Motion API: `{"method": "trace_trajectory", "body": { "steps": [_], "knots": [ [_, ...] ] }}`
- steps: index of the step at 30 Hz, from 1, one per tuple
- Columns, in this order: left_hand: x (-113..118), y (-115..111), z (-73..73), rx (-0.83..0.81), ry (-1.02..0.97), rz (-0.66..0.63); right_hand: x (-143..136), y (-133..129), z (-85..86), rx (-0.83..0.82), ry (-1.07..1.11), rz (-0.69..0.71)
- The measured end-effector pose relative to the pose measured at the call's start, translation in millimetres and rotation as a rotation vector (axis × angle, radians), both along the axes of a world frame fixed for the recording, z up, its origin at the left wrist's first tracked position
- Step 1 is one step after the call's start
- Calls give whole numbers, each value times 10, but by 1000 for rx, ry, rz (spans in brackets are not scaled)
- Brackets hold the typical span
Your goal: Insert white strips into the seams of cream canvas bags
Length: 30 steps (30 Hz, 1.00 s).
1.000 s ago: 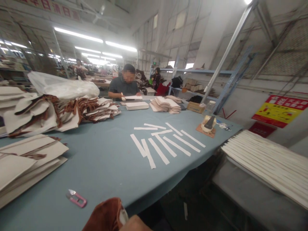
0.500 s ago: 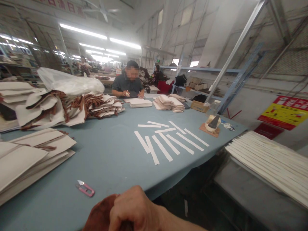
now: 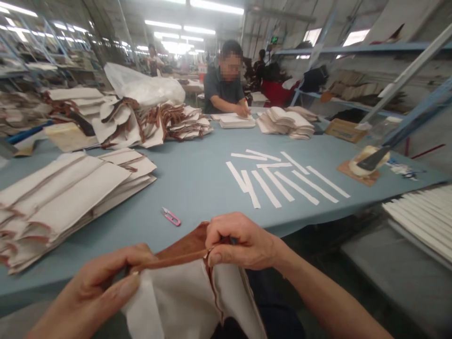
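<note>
A brown and off-white sewn piece (image 3: pixel 180 287) is stretched between both hands at the table's near edge. My left hand (image 3: pixel 102 278) pinches its brown edge at the left, thumb on the off-white side. Fingers curled, my right hand (image 3: pixel 240 242) grips the same edge further right, by a seam that runs downward. Pink thread snips (image 3: pixel 172 216) lie on the blue-green table (image 3: pixel 190 188) just beyond the piece. Several white strips (image 3: pixel 275 181) are spread out past my right hand.
Stacked off-white pieces (image 3: pixel 70 193) lie at the left, with a brown-edged heap (image 3: pixel 151 120) behind. Across the table a person (image 3: pixel 228 82) handles a flat stack (image 3: pixel 236 121). A pot with a dark-handled tool (image 3: pixel 369 160) stands at the right, above a white pile (image 3: pixel 423 212).
The view has turned, so the table's contents sit further right or higher. My left hand has come into view on the piece, and more of its off-white side shows.
</note>
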<state>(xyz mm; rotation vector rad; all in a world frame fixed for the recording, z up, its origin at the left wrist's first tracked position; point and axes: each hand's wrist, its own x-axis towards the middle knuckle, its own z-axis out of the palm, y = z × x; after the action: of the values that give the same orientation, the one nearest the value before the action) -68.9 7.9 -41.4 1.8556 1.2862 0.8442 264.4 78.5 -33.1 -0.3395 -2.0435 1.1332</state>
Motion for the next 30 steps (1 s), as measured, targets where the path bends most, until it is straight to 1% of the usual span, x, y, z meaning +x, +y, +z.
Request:
{"method": "trace_trajectory", "body": {
  "steps": [1,3,4,5,6,7,9,11,12,14,15,16,17,20,22,23,25,27,30],
  "knots": [
    [23,31,42,21,-5,-58,-8,2,42,6,-6,19],
    [134,81,154,106,27,-111,-19,4,108,-21,-31,60],
    [217,102,225,150,50,-129,-22,2,133,-49,-53,73],
    [312,122,306,169,73,-174,-22,-2,153,-73,-79,78],
    [412,141,392,171,104,-252,-21,-8,169,-92,-107,76],
    [510,158,477,206,132,-288,-17,-16,182,-104,-133,69],
    [665,176,618,300,213,-333,-8,-29,202,-111,-163,55],
    [740,165,686,398,269,-340,0,-31,217,-122,-162,58],
    [750,152,688,445,282,-345,3,-26,221,-131,-153,65],
    [740,127,645,509,282,-352,6,-10,220,-148,-140,80],
    [736,123,612,507,271,-348,6,-1,213,-152,-138,86],
    [741,128,580,462,255,-342,6,7,202,-150,-143,87],
    [759,142,554,375,233,-339,6,11,187,-141,-151,82],
    [875,223,524,28,123,-364,4,1,136,-66,-172,55],
    [959,284,525,-126,40,-397,4,-20,116,-1,-191,31],
    [989,309,524,-170,8,-408,4,-33,113,32,-210,11],
    [1016,345,509,-214,-17,-428,7,-57,121,82,-264,-40],
    [1014,360,482,-224,7,-450,7,-77,127,98,-299,-64],
    [1011,348,434,-146,76,-475,2,-76,89,50,-286,-33]
  ]
}}
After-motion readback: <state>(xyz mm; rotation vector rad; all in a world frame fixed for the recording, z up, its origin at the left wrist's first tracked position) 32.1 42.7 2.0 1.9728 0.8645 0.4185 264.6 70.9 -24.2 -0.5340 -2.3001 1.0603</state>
